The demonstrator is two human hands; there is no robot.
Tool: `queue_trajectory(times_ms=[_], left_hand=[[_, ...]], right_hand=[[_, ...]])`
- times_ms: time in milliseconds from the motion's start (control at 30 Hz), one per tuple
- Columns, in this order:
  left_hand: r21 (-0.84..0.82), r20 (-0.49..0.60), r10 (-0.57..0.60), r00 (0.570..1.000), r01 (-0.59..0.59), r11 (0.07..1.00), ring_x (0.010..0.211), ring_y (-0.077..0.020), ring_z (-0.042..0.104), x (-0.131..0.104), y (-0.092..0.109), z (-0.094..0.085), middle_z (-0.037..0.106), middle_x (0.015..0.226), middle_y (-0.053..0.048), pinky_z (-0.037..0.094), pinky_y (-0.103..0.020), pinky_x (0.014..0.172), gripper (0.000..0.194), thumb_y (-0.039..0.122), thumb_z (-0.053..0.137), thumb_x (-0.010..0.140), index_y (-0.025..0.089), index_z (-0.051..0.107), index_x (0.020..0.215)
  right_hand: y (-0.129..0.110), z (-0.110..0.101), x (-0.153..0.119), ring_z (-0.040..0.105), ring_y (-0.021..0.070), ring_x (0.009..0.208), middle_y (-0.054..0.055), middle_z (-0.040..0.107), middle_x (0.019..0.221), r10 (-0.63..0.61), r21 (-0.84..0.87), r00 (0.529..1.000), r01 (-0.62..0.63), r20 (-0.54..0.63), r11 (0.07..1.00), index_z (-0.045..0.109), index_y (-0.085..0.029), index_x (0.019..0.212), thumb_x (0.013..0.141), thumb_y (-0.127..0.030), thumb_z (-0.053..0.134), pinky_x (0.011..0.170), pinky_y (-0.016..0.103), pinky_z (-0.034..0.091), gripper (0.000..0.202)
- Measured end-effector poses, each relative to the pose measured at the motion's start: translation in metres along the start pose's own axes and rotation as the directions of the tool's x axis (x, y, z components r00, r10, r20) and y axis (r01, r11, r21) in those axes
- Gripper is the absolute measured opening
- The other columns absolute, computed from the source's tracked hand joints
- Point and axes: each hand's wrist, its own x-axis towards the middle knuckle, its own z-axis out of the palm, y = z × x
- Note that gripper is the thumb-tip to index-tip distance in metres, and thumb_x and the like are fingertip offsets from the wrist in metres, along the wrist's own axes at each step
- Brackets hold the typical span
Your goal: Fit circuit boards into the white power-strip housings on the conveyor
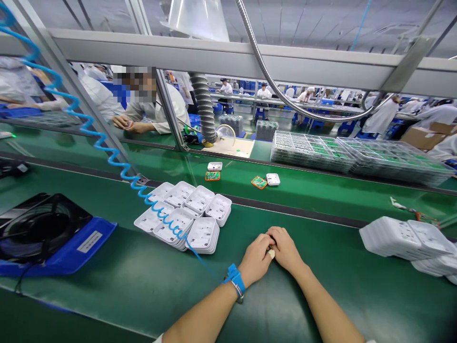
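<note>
The left hand [257, 257] and right hand [283, 250] meet just above the desk [143, 290], fingers curled inward and close together around a small pale piece [272, 254]. The piece sits between the hands, mostly covered; whether the fingers pinch it cannot be told. Judged by size, it should be light; stiffness and surface grip cannot be confirmed. Treat as fragile: hold by opposite edges with light fingertip pressure. Stacked white housings [203, 236] near the left hand appear to be rigid, light, smooth plastic; lift by the rims.
</note>
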Motion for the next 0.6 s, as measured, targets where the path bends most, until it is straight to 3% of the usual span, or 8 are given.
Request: queue_trajectory(times_ms=[600], left_hand=[[0.001,0.001,-0.007,1.0,0.007,1.0,0.089,-0.0177,0.05,0.0006,0.002,-0.0012,0.053,0.097,-0.005,0.042,-0.032,0.081,0.022,0.009,0.044,0.076,0.019,0.052,0.093]], right_hand=[[-0.0006,-0.0005,0.0003,0.046,0.0175,0.089,0.004,0.057,0.097,0.005,-0.003,1.0,-0.005,0.01,1.0,0.057,-0.02,0.091,0.077,-0.009,0.043,0.08,0.031,0.038,0.023]])
